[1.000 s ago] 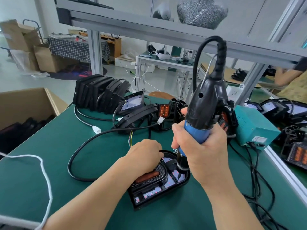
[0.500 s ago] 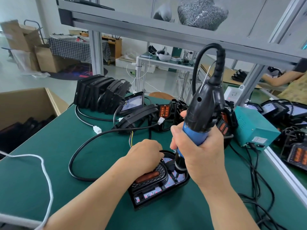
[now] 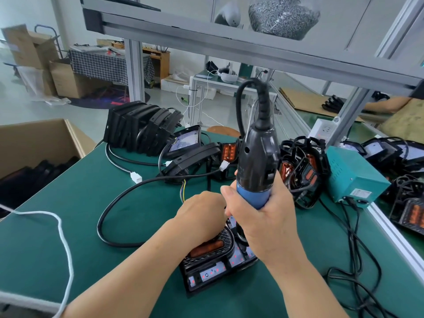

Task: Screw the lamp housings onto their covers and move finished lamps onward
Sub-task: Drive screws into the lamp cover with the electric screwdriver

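- Head view: the green workbench (image 3: 91, 203) fills the lower frame. The lamp (image 3: 218, 260) being assembled lies flat on it near the front edge, in the same spot as a second ago.
- The electric screwdriver (image 3: 257, 161) has swung from a rightward lean to nearly upright over that second. Its tip points down into the lamp's right side, but the right hand hides the exact contact point. By my reading, a screw is being driven or has just seated, so this lamp is not yet ready to move onward.
- The right hand (image 3: 263, 223) is wrapped tightly round the screwdriver's blue grip, thumb up the near side.
- The left hand (image 3: 202, 212) has not moved. It sits knuckles-up on the lamp's far end, fingers curled down over it and holding it steady. The fingertips are hidden.
- More black lamp housings (image 3: 142, 127) stand stacked at the bench's far left corner.
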{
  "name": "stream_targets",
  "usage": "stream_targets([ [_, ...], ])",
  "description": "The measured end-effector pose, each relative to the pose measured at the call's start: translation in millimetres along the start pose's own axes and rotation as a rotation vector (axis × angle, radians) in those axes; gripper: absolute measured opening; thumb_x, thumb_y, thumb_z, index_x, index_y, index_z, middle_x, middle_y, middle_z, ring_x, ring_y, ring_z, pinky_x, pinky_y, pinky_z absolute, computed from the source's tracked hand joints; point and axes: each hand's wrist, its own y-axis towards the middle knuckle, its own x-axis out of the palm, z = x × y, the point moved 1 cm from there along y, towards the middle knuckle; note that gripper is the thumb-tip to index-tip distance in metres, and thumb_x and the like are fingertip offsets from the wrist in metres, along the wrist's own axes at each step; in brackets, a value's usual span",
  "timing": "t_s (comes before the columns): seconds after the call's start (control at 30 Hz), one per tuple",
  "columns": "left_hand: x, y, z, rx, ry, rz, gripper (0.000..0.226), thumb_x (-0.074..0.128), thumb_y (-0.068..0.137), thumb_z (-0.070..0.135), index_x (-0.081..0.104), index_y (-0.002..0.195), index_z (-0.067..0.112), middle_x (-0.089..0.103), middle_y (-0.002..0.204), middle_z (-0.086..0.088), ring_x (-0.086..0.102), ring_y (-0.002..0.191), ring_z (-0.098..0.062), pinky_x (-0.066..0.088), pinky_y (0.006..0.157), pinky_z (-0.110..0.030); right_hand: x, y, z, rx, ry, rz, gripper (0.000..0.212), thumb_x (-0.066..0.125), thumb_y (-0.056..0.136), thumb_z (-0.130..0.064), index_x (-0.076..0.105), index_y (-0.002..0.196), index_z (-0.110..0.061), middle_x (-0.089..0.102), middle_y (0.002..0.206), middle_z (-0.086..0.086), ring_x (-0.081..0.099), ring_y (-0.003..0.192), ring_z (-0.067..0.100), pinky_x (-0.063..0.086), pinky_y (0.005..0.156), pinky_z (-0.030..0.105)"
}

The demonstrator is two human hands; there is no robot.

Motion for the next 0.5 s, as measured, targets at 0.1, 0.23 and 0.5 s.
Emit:
stream_targets([
  [0.1,-1.4,-2.2,3.6,0.009,0.048,-0.023,0.014,0.04,0.091,0.009,0.044,0.084,0.02,0.052,0.092,-0.002,0.057,0.088,-0.026,0.05,0.074,-0.035,-0.7,-1.2,3.6,0.0,-0.001,0.015,0.025,0.073,0.072,-0.038,0.056,0.08,-0.022,0.06,0.067,0.011,0.059,0.063,0.032,0.055,0.063,0.038],
  [0.23,-3.3,-6.5,6.2,-0.022,0.034,0.02,0.008,0.043,0.094,0.01,0.047,0.09,0.017,0.053,0.093,-0.005,0.061,0.098,-0.028,0.049,0.077,-0.035,-0.4,-3.5,7.7,-0.025,-0.025,0.038,0.025,0.073,0.073,-0.038,0.055,0.081,-0.024,0.06,0.068,0.012,0.058,0.062,0.029,0.055,0.061,0.029],
  [0.5,1.2,-2.4,7.0,0.004,0.023,0.072,0.013,0.039,0.093,0.018,0.051,0.088,0.019,0.052,0.085,0.001,0.06,0.088,-0.026,0.047,0.071,-0.034,-3.3,0.6,7.4,-0.077,0.031,0.038,0.023,0.076,0.076,-0.034,0.058,0.09,-0.038,0.064,0.068,0.001,0.063,0.064,0.021,0.053,0.068,0.021],
])
